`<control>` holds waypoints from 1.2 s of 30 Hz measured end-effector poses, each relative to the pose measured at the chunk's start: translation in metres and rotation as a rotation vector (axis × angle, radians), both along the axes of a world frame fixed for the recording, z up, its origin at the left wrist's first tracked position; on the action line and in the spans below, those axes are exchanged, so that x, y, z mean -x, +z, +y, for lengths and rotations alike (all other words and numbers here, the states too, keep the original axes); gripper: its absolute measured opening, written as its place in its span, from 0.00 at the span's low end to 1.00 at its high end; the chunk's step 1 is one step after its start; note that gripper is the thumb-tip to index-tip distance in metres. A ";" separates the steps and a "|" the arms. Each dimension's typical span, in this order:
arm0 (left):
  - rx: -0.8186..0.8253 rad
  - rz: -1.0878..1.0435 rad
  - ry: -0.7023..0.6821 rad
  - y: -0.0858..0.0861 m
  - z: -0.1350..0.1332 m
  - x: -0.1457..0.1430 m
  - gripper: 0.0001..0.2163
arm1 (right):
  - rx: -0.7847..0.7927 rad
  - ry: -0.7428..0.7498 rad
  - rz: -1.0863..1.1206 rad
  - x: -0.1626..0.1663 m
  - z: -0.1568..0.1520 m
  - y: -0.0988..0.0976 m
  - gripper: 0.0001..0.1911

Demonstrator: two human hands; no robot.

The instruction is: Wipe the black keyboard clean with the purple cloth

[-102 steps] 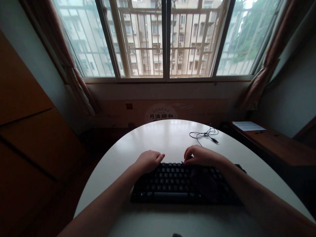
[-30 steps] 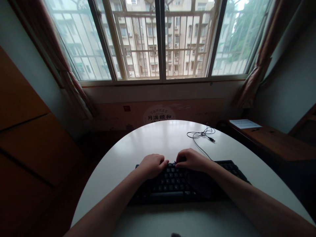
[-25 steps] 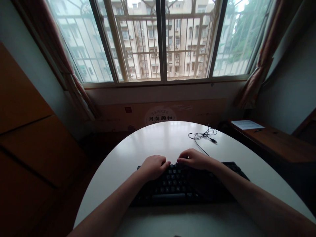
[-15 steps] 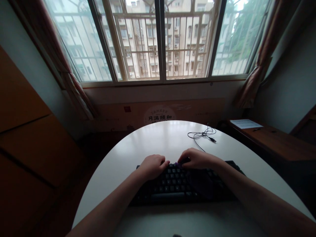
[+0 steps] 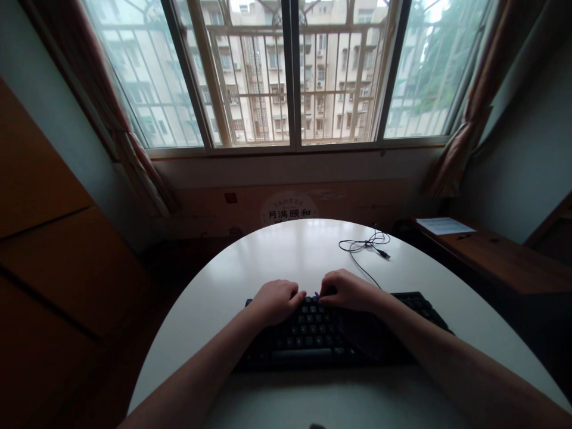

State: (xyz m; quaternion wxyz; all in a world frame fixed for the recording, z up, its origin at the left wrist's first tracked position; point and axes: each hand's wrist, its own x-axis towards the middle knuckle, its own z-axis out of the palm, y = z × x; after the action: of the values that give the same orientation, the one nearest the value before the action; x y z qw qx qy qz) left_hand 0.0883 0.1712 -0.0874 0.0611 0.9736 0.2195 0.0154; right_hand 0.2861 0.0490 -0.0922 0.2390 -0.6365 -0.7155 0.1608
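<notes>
A black keyboard [image 5: 308,341] lies flat on the white round table [image 5: 268,250], its long side facing me. My left hand [image 5: 277,300] is wrapped over the keyboard's upper left part, thumb pointing right along the top row of keys. With bent fingers, my right hand [image 5: 346,289] pinches a dark purple cloth [image 5: 364,333] at the keyboard's top edge. The cloth hangs down over the keys right of the middle, and a small purple tip shows beside my fingertips. My right forearm hides part of the keyboard's right side.
A thin black cable [image 5: 366,243] with a USB plug lies loosely coiled behind the keyboard. At the right stands a brown wooden desk [image 5: 513,262] with a paper sheet [image 5: 444,225] on it. A barred window and a printed cardboard box [image 5: 357,202] are beyond the table.
My right hand has shifted slightly left along the keyboard's top edge with the cloth, showing more keys on the right. My left hand has stayed in place.
</notes>
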 end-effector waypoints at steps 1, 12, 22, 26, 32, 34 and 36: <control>0.004 0.001 0.002 0.000 0.000 0.000 0.22 | -0.003 -0.013 -0.022 0.001 0.001 0.000 0.10; 0.018 0.002 0.005 0.003 0.000 0.000 0.22 | 0.089 0.088 -0.006 0.002 0.000 0.010 0.12; 0.036 0.007 0.005 0.005 -0.001 0.000 0.22 | 0.186 0.080 0.167 -0.011 0.004 0.005 0.14; 0.033 0.007 0.005 0.004 -0.001 0.001 0.22 | 0.227 0.060 0.212 -0.014 0.004 0.003 0.14; 0.032 0.000 -0.004 -0.001 0.002 0.000 0.23 | 0.273 -0.061 0.269 -0.008 0.004 0.000 0.15; 0.041 0.000 -0.005 -0.001 0.002 0.000 0.23 | 0.262 -0.093 0.263 -0.003 0.005 0.000 0.15; 0.039 -0.001 -0.006 0.000 0.001 0.000 0.23 | 0.257 -0.112 0.252 0.000 0.005 0.001 0.14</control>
State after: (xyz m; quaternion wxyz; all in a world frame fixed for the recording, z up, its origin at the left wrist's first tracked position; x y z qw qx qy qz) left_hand 0.0882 0.1724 -0.0872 0.0802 0.9728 0.2169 0.0113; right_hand 0.2858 0.0545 -0.0917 0.2518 -0.6757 -0.6167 0.3157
